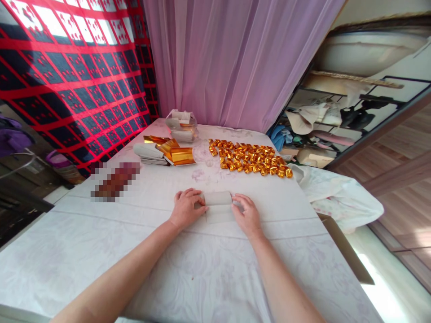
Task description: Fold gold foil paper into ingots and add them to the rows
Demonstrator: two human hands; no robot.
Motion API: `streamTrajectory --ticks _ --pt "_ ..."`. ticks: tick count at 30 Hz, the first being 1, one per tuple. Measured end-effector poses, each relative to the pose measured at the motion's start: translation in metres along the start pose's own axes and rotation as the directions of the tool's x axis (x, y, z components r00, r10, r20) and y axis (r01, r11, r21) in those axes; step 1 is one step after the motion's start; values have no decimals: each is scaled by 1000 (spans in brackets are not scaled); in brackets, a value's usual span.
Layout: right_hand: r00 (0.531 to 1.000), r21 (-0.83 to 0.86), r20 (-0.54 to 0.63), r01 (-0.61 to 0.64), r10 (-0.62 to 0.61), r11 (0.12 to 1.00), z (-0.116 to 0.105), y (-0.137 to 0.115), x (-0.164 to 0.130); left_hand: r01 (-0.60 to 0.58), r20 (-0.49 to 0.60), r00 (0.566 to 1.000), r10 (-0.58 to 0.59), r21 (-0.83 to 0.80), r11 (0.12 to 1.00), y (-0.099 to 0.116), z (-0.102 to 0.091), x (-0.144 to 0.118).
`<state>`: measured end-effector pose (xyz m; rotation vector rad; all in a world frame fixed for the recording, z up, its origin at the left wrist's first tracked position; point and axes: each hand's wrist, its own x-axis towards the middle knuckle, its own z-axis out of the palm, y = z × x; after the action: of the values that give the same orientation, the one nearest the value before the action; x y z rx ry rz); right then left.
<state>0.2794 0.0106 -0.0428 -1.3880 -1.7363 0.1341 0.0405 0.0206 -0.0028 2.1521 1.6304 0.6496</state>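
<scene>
A pale grey sheet of paper (218,199) lies near the middle of the cloth-covered table, with a crease running across it and its far part curling up. My left hand (187,207) grips the left edge, thumb and fingers closed on the paper. At the opposite edge my right hand (247,216) pinches the sheet between thumb and fingers. Beyond my left hand lies a loose pile of gold foil paper sheets (183,155), some with their grey backs up. Many small folded gold foil pieces (252,158) sit in rows farther back on the right.
A clear plastic bag (182,128) with more paper stands at the table's far end. A blurred-out item (116,181) lies on the left. Purple curtains (235,63) hang behind. To the right are a shoe rack (336,112) and a white plastic bag (343,195).
</scene>
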Motion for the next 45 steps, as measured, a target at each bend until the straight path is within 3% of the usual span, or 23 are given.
streamTrajectory --ticks 4,9,13,15,20,27,33,36,40,42,45 --pt "999 -3 32 -3 3 1000 -2 1 1 -28 17 999 29 -12 1000 6 4 7" --pt "991 19 132 -4 2 1000 -13 5 6 -164 71 984 166 -37 986 -1 0 12" --pt "955 47 287 62 -73 997 -30 10 9 -427 120 897 424 -3 904 -8 -6 9" --pt "937 49 335 83 -94 995 -36 11 9 -482 137 869 476 10 876 -7 -7 8" --pt "907 29 406 107 -110 994 -42 11 11 -491 125 864 487 2 871 0 -6 10" --pt "898 -28 414 178 -151 984 -44 2 9 -452 149 878 454 -49 891 0 -3 11" --pt "866 -32 429 298 -256 954 -45 -7 6 -441 152 879 452 -101 892 0 -3 12" --pt "895 -63 396 248 -204 967 -41 -8 7 -411 110 896 429 -158 898 -4 -4 12" --pt "946 -126 316 117 -72 985 -33 -5 8 -372 -57 928 367 -133 919 -7 -10 6" --pt "949 -141 313 84 -36 986 -30 -4 8 -411 -126 908 401 -76 908 -3 -13 2" --pt "948 -157 320 55 -2 986 -28 -5 10 -562 -89 824 559 -1 827 4 -13 -3"
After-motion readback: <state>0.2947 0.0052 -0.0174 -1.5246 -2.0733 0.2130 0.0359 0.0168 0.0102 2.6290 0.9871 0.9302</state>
